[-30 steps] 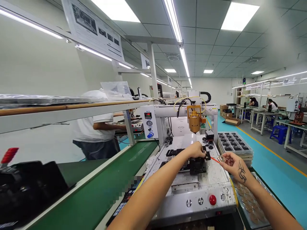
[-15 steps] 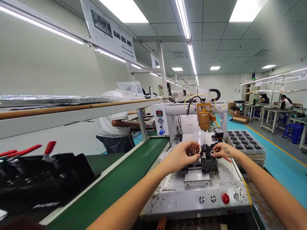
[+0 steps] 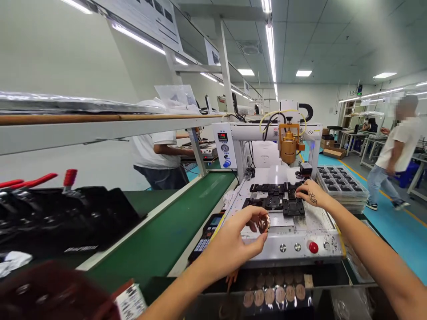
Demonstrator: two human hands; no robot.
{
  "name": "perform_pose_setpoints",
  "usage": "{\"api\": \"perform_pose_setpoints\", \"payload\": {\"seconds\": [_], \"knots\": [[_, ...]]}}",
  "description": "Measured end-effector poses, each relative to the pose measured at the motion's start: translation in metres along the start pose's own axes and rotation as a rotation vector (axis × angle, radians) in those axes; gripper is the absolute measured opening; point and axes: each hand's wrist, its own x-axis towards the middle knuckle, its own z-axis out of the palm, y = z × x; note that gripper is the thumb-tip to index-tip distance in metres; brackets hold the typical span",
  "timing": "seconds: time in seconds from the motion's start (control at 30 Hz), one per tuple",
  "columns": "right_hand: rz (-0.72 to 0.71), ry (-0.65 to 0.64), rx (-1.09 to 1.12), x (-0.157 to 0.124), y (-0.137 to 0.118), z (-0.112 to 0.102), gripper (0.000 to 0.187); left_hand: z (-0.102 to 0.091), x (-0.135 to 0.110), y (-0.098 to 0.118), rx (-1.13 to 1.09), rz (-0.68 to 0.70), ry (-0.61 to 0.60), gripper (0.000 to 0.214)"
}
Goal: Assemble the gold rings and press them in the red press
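The left hand is curling, thumb and fingertips pinching a shiny, copper-coloured round piece in front of the machine; its far edge and some fingers are hiding from view. The right hand is bending its fingers down onto a black block; its fingertips are covering whatever is lying there, so whether it is gripping anything I cannot tell. The block is sitting on the white machine, with a gold cylinder hanging behind. Nearer, pale discs are lying in a row, their print too small to read. The left forearm is partly blocking a keypad. Clear trays are standing stacked at the right. A shelf is cutting off a co-worker; dark blurred things are filling the lower left corner.
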Motion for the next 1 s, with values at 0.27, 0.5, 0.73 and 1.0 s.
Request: {"api": "perform_pose_setpoints", "payload": {"seconds": [0.27,0.5,0.73,1.0], "knots": [[0.183,0.399,-0.065,-0.180,-0.047,-0.011,0.024,0.031,-0.083,-0.042,-0.007,0.010,0.072,0.034],[0.258,0.543,-0.114,-0.247,-0.068,0.041,0.016,0.105,-0.104,-0.068,-0.217,-0.170,-0.222,0.030],[0.083,0.077,0.011,-0.266,-0.090,0.092,0.018,0.186,-0.106,-0.092,-0.327,-0.090,-0.441,0.041],[-0.029,-0.102,-0.097,-0.274,-0.064,0.107,0.026,0.193,-0.097,-0.105,-0.361,-0.086,-0.477,0.039]]}}
